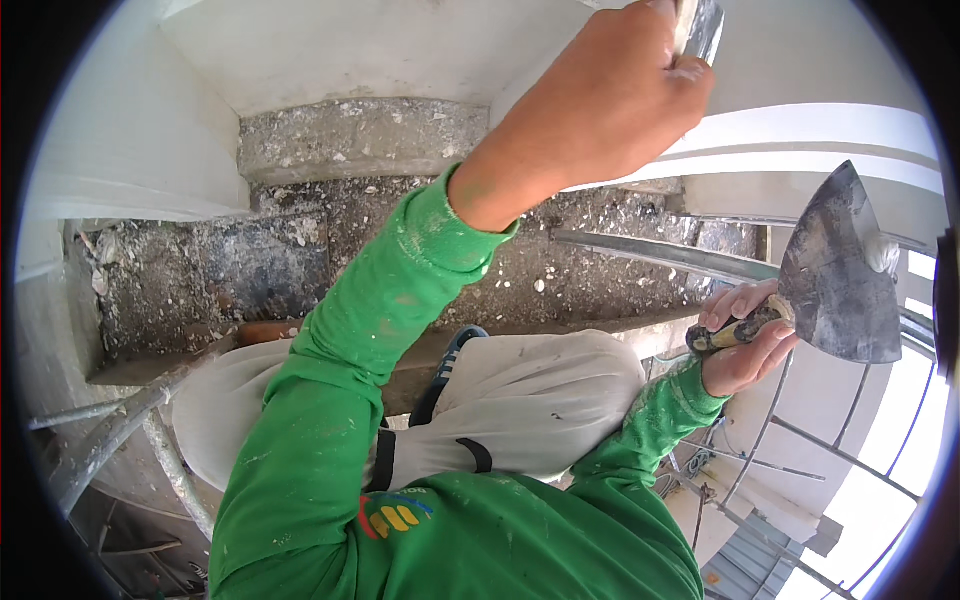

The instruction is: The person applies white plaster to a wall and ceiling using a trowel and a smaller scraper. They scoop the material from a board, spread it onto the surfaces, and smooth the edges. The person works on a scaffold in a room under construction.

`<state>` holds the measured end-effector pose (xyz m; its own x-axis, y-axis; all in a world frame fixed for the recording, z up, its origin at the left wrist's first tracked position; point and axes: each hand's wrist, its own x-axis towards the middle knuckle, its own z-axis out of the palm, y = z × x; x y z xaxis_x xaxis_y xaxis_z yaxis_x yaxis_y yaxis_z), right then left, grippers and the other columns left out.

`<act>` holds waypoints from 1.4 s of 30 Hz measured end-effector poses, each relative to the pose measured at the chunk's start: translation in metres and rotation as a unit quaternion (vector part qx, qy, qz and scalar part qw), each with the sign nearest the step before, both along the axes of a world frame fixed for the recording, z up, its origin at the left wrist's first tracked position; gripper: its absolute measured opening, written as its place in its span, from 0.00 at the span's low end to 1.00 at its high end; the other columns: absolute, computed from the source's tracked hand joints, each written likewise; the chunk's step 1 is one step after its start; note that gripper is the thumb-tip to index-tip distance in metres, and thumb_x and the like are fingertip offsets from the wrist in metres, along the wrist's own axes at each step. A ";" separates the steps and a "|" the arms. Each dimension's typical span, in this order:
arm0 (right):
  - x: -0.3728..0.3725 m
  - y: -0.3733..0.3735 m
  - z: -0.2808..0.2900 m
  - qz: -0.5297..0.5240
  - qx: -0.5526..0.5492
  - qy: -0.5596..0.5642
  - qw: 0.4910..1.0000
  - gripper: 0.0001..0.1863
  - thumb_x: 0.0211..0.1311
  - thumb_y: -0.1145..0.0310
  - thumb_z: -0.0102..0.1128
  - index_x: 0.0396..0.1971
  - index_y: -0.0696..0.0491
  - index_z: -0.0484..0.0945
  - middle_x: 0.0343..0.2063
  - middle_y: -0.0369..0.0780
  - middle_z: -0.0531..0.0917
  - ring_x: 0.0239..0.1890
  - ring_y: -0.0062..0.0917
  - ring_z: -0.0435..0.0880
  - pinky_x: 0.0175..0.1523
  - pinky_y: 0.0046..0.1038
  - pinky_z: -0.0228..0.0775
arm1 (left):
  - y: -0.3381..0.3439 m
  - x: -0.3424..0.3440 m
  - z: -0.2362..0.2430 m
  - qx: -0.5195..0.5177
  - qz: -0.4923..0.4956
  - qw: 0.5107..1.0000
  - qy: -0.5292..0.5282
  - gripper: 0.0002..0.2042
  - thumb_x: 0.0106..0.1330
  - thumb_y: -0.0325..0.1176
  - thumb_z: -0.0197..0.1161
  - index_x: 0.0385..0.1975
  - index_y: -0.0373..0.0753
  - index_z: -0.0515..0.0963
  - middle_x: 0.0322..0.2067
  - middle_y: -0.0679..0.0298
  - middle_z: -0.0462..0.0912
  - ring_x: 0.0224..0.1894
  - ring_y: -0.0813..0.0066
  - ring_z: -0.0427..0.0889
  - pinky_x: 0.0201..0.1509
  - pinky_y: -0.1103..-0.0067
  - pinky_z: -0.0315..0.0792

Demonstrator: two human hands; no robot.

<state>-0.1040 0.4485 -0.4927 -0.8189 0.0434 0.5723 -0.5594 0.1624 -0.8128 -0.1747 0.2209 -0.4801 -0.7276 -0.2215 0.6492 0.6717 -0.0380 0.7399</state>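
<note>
My left hand (pixel 620 90) is raised across to the upper right, near the pale wall. Its fingers are closed around a tool with a pale edge and a grey metal part (pixel 706 32), likely a scraper; the top edge of the picture cuts it off. Lower on the right, my right hand (pixel 748 345) grips the dark-and-tan handle of a wide putty knife (pixel 838 275). The broad, smeared blade points up and to the right, and a small lump of white putty (pixel 880 253) sits by its right edge. The two tools are apart.
White walls (pixel 330 55) rise ahead and at the left. Below lies a dirty ledge (pixel 400 140) and a floor strewn with white crumbs (pixel 265 260). A metal bar (pixel 660 255) crosses ahead of my knees. Scaffold pipes (pixel 110 450) stand at the left; thin metal rods (pixel 850 455) at the right.
</note>
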 end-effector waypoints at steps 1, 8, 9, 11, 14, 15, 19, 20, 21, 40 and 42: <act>0.002 0.006 -0.002 -0.021 0.049 0.038 0.998 0.21 0.70 0.56 0.45 0.45 0.62 0.63 0.22 0.40 0.69 0.17 0.24 0.69 0.19 0.22 0.62 | -0.007 0.008 -0.007 0.087 -0.087 0.992 -0.040 0.13 0.64 0.26 0.48 0.44 0.24 0.66 0.33 0.47 0.79 0.32 0.59 0.82 0.34 0.69 0.75; -0.006 0.029 -0.043 0.026 0.423 0.116 0.898 0.27 0.46 0.82 0.60 0.49 0.45 0.77 0.31 0.43 0.74 0.30 0.34 0.74 0.32 0.33 0.65 | -0.001 0.053 -0.056 0.371 -0.415 0.756 -0.345 0.15 0.67 0.26 0.53 0.53 0.34 0.68 0.44 0.62 0.78 0.47 0.73 0.78 0.44 0.76 0.78; -0.014 0.031 -0.054 0.043 0.439 0.138 0.887 0.32 0.38 0.83 0.61 0.48 0.42 0.77 0.30 0.42 0.74 0.30 0.36 0.74 0.33 0.32 0.66 | -0.002 0.055 -0.057 0.384 -0.419 0.740 -0.359 0.15 0.67 0.26 0.53 0.53 0.34 0.68 0.43 0.62 0.78 0.47 0.74 0.78 0.46 0.76 0.77; -0.008 0.048 -0.054 0.045 0.504 0.107 0.856 0.33 0.36 0.80 0.62 0.49 0.40 0.78 0.30 0.41 0.73 0.30 0.35 0.75 0.33 0.33 0.67 | -0.017 0.056 -0.058 0.365 -0.414 0.752 -0.360 0.15 0.67 0.25 0.53 0.52 0.33 0.69 0.43 0.62 0.78 0.46 0.76 0.78 0.47 0.79 0.76; -0.008 0.065 -0.041 0.043 0.586 0.053 0.807 0.32 0.37 0.79 0.62 0.50 0.43 0.78 0.30 0.42 0.73 0.29 0.35 0.74 0.33 0.33 0.67 | -0.045 0.056 -0.055 0.311 -0.293 0.858 -0.284 0.17 0.67 0.24 0.50 0.55 0.31 0.66 0.47 0.57 0.76 0.50 0.68 0.77 0.52 0.70 0.75; -0.003 0.074 -0.049 0.050 0.513 0.014 0.857 0.31 0.40 0.79 0.60 0.52 0.49 0.76 0.30 0.44 0.73 0.29 0.35 0.74 0.31 0.32 0.67 | -0.048 0.055 -0.051 0.304 -0.248 0.887 -0.243 0.17 0.68 0.25 0.49 0.56 0.32 0.65 0.48 0.57 0.75 0.50 0.69 0.76 0.53 0.70 0.74; 0.041 0.020 -0.051 0.179 -0.147 -0.166 0.959 0.25 0.71 0.63 0.41 0.62 0.58 0.50 0.21 0.44 0.70 0.13 0.23 0.68 0.15 0.22 0.62 | -0.027 0.045 -0.028 0.308 -0.095 0.942 -0.095 0.18 0.72 0.33 0.49 0.59 0.37 0.61 0.47 0.65 0.71 0.52 0.80 0.70 0.56 0.74 0.68; 0.044 0.001 -0.035 0.214 -0.227 -0.207 0.927 0.27 0.71 0.60 0.40 0.62 0.59 0.47 0.18 0.44 0.68 0.08 0.21 0.65 0.10 0.20 0.58 | -0.019 0.045 -0.021 0.311 -0.064 0.946 -0.071 0.18 0.72 0.33 0.49 0.59 0.37 0.61 0.48 0.65 0.71 0.52 0.80 0.69 0.57 0.73 0.67; 0.047 -0.011 -0.031 0.231 -0.262 -0.251 0.903 0.27 0.70 0.61 0.42 0.61 0.61 0.49 0.14 0.43 0.66 0.05 0.20 0.61 0.06 0.20 0.55 | -0.012 0.045 -0.018 0.315 -0.037 0.947 -0.049 0.18 0.72 0.34 0.49 0.58 0.37 0.62 0.49 0.64 0.70 0.53 0.79 0.69 0.58 0.72 0.66; -0.026 0.061 -0.094 0.139 0.489 0.094 0.856 0.33 0.35 0.83 0.58 0.49 0.44 0.78 0.31 0.42 0.75 0.28 0.35 0.75 0.33 0.30 0.68 | 0.006 0.052 -0.133 0.266 -0.339 0.821 -0.376 0.18 0.69 0.32 0.53 0.57 0.36 0.66 0.47 0.67 0.75 0.48 0.80 0.76 0.45 0.78 0.75; -0.024 0.071 -0.119 0.140 0.519 0.038 0.842 0.31 0.39 0.83 0.59 0.51 0.51 0.75 0.31 0.43 0.75 0.29 0.34 0.75 0.34 0.31 0.68 | -0.016 0.044 -0.156 0.358 -0.361 0.747 -0.428 0.16 0.68 0.33 0.53 0.54 0.36 0.68 0.46 0.63 0.77 0.44 0.72 0.81 0.37 0.67 0.83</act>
